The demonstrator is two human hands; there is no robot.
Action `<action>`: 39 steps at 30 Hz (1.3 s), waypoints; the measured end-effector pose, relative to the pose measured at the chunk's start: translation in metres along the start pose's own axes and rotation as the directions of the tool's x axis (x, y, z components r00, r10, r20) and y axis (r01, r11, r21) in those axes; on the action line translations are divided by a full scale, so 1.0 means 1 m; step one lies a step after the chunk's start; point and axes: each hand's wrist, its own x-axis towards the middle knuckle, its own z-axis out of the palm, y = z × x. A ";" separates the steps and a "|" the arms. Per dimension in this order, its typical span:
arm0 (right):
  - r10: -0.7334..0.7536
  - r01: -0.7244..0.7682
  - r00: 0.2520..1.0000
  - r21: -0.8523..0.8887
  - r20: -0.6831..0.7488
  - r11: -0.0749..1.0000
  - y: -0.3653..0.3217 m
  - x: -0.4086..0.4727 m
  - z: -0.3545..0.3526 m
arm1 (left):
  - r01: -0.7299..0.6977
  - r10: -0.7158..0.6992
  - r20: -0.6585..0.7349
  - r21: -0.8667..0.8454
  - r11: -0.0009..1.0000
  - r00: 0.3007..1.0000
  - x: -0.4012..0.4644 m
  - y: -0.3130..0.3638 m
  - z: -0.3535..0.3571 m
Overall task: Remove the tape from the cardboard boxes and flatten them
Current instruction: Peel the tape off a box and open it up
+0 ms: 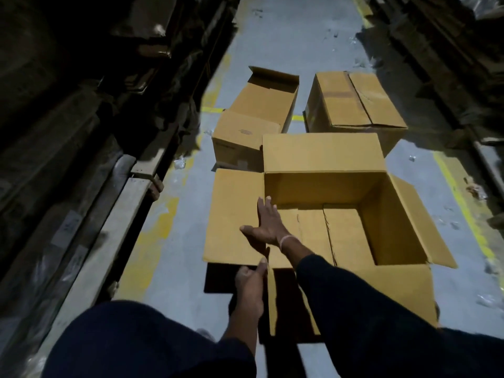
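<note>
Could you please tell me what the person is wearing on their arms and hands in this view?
Both arms are covered in dark navy long sleeves, the left sleeve and the right sleeve, each ending near the wrist. The left hand and right hand are bare, with no gloves. A thin, pale band circles the right wrist.

Dim aisle, lit only down the middle.
You see the open box [341, 192] lit from above; everything left and right of it falls into bent, murky shadow.
</note>
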 end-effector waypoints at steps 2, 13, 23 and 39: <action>-0.059 0.061 0.997 0.057 -0.046 0.997 0.011 -0.035 0.027 | -0.064 0.059 -0.142 -0.030 0.997 0.988 -0.010 0.011 0.003; -0.100 0.031 0.962 -0.265 -0.254 0.964 -0.011 -0.094 0.105 | -0.446 0.584 -0.091 0.553 0.703 0.807 -0.063 0.106 -0.014; -0.040 -0.077 0.885 -0.231 -0.464 0.970 -0.029 -0.116 0.044 | -0.654 0.506 0.476 0.710 0.262 0.719 -0.102 0.202 -0.053; 0.437 0.399 0.722 0.840 -0.536 0.368 -0.074 -0.194 -0.201 | -0.775 0.670 0.471 0.577 0.258 0.574 -0.137 0.237 -0.044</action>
